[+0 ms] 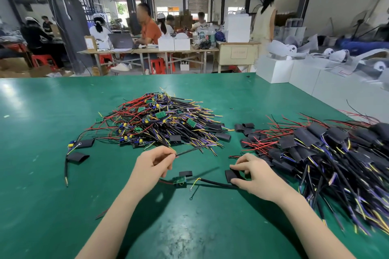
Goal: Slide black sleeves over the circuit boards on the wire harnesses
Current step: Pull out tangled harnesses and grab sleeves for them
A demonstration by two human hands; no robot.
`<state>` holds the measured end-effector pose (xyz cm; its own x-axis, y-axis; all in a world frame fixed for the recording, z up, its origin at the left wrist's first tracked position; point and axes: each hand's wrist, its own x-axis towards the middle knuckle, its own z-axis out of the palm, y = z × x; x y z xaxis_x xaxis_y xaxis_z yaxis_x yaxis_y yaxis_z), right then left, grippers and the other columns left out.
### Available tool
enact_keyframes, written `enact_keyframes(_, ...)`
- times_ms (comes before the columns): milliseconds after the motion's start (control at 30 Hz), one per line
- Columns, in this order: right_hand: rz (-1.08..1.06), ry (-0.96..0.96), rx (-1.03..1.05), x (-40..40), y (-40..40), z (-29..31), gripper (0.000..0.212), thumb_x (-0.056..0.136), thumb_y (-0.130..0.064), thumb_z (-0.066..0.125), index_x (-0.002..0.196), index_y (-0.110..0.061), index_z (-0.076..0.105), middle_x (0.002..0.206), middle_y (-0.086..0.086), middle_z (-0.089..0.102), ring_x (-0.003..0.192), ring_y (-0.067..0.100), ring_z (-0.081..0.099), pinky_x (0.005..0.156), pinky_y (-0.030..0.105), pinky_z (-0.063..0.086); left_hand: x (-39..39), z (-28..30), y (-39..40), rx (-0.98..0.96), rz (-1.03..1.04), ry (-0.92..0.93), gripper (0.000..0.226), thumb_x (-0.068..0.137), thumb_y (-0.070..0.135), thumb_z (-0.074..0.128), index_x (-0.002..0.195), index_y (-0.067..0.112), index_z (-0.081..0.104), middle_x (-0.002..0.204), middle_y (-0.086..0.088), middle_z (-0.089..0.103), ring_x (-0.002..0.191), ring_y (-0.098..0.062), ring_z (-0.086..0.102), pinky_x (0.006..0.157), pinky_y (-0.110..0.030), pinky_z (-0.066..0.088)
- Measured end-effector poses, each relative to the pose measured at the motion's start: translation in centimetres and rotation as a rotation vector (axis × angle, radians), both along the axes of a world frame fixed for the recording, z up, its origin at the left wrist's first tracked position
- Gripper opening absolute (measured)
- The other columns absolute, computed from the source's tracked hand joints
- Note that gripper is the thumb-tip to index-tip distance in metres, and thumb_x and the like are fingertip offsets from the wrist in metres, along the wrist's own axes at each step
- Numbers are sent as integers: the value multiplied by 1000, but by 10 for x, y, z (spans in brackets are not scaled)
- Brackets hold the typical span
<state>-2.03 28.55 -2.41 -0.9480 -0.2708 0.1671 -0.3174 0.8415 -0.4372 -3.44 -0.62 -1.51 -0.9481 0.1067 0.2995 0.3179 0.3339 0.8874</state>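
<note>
Pick-up step: black cable [189, 150] pinched by left hand [152, 163]; loose black sleeve [230, 175] gripped by right hand [251, 172]. Bare circuit board [179, 181] on worktop [42, 174]. Next: sleeve mouth probably to be opened, cable end threaded through.

Beyond the green table [52, 132], people sit at a long workbench [147, 50] with a laptop [121, 41], red stools [43, 60] and white boxes [273, 69].

Table [52, 206]: smooth, slightly glossy green mat. Sleeves [230, 175]: matt black plastic. Circuit board [179, 180]: green laminate.
</note>
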Motion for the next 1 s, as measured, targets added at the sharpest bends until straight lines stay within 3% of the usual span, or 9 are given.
enact_keyframes(100,47,-12,36,0,2,2,44,82,-39,71,122,-21,65,104,-8,50,77,2,47,70,9,31,0,-2,0,-13,-24,-26,13,94,6,59,86,12,68,59,-1,58,47,-16,44,53,-25,39)
enact_keyframes(200,76,20,133,0,1,5,42,85,-42,67,121,-21,66,101,-7,50,76,8,49,72,18,36,0,-2,-1,-16,-31,-40,13,94,7,59,87,12,68,60,-2,59,48,-16,45,53,-25,41)
enact_keyframes(400,37,95,442,5,-8,14,34,90,-47,54,104,-18,67,101,1,54,98,22,54,75,30,38,-2,-4,-3,-12,-48,-53,14,94,9,59,86,16,69,60,-1,60,48,-15,46,52,-23,41)
enact_keyframes(567,5,108,514,8,-15,17,30,91,-40,50,99,-16,66,103,3,55,100,25,54,78,31,39,-3,-4,-2,-12,-62,-54,16,94,10,59,85,19,69,61,-2,60,49,-14,46,53,-23,41)
enact_keyframes(767,-25,117,412,8,-18,19,11,82,-28,51,77,-19,56,93,2,57,92,25,55,74,31,41,-3,-3,-2,1,-72,-61,16,94,8,59,85,16,69,60,-2,59,49,-16,44,53,-26,41)
enact_keyframes(1000,-98,98,9,10,-11,19,15,68,-28,66,82,-22,69,77,-7,62,75,13,57,75,29,47,1,1,-2,9,-112,-75,14,95,6,58,87,10,68,60,-3,57,50,-18,43,53,-25,41)
